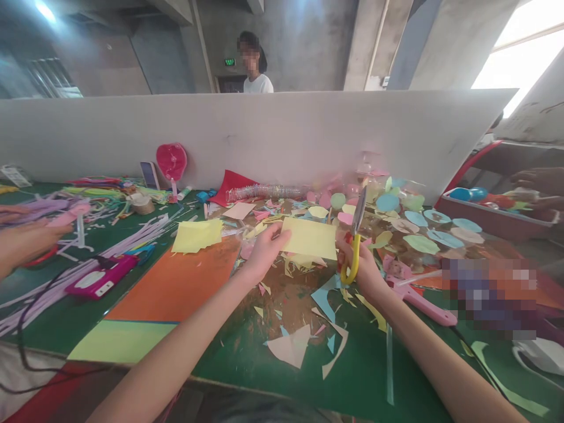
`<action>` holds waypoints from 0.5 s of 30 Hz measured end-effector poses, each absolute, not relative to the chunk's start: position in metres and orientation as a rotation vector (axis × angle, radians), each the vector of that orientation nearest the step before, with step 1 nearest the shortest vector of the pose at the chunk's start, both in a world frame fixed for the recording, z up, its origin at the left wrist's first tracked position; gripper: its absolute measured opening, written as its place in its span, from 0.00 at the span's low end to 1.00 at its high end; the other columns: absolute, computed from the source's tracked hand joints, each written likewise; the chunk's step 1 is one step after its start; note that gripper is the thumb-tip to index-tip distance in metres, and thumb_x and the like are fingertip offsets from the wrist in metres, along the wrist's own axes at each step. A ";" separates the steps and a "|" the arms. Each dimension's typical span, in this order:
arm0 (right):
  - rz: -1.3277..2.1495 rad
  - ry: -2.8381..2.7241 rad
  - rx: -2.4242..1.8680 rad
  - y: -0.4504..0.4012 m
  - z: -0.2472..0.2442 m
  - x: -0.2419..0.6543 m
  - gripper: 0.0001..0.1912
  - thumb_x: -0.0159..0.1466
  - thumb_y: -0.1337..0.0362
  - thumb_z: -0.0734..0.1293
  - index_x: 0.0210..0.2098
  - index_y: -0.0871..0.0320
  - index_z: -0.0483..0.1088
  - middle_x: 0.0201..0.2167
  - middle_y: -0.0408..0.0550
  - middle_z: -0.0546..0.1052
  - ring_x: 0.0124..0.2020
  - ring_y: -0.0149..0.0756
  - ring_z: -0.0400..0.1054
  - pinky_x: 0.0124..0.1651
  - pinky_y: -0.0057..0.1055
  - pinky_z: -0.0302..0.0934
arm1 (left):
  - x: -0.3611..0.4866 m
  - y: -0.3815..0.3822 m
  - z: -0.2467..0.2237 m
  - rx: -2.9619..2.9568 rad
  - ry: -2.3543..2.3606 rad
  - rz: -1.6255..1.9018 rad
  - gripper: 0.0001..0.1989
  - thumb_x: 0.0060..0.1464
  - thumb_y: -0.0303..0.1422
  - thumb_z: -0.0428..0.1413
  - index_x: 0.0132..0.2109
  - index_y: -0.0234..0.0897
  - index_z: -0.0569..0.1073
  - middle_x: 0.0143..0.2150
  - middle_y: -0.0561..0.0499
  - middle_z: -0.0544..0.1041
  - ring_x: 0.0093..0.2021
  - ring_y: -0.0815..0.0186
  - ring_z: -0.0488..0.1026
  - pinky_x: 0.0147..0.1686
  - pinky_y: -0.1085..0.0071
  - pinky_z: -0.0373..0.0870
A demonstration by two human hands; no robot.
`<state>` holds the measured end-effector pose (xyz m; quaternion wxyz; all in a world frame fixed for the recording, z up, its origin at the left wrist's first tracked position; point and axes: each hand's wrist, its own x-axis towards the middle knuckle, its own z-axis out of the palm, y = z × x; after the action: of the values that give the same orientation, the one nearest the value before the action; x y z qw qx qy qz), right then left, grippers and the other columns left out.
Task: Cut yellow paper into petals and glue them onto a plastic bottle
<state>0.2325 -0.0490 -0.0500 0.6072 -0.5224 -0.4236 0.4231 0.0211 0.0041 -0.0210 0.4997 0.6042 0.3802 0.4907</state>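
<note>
Clock positions taken from the yellow paper. Yellow paper: one piece, four-cornered, straight-edged, held up above the table; no cut visible in it; single or layered, cannot tell. Left hand: at 9 o'clock, its thumb and fingers pinched narrowly on the paper's near edge. Right hand: at 4 o'clock, fingers wrapped about the handles of the yellow-handled scissors, blades pointing to 12; whether its fingertips also touch the paper, cannot tell. Already shaped: rounds and ovals in several colours, spread from 1 to 3 o'clock, among them a blue round and a pale green oval. Offcuts: a blue scrap and a curved strip at 5, a pale pink scrap just past 6. Judged unworked: the held paper; a yellow stack at 9; an orange sheet between 8 and 9. By appearance, a good many shapes done, some stock left whole. Also present: pink glue gun, near 4.
</note>
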 end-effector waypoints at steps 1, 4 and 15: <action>1.012 -0.966 -1.182 -0.050 -0.049 0.232 0.24 0.53 0.42 0.72 0.28 0.54 0.61 0.17 0.36 0.64 0.18 0.30 0.61 0.22 0.28 0.56 | 0.020 0.004 -0.021 1.467 0.936 1.195 0.16 0.55 0.38 0.57 0.49 0.35 0.76 0.45 0.48 0.79 0.42 0.63 0.74 0.38 0.72 0.68; 1.044 -0.955 -1.149 -0.052 -0.046 0.230 0.24 0.53 0.43 0.72 0.27 0.54 0.62 0.17 0.36 0.64 0.19 0.30 0.62 0.23 0.28 0.56 | 0.021 0.003 -0.019 1.465 0.951 1.190 0.15 0.54 0.37 0.57 0.47 0.36 0.77 0.44 0.49 0.79 0.40 0.64 0.74 0.37 0.72 0.69; 1.078 -0.931 -1.139 -0.058 -0.043 0.222 0.22 0.52 0.47 0.73 0.25 0.54 0.61 0.19 0.36 0.62 0.20 0.30 0.58 0.23 0.29 0.55 | 0.036 -0.010 -0.022 1.245 0.620 1.037 0.20 0.53 0.40 0.60 0.51 0.38 0.74 0.48 0.44 0.80 0.48 0.57 0.77 0.46 0.62 0.74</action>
<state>0.2223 -0.0578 -0.0433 0.6124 -0.4937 -0.4034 0.4674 0.0357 -0.0103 -0.0218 0.6470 0.5471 0.2724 0.4559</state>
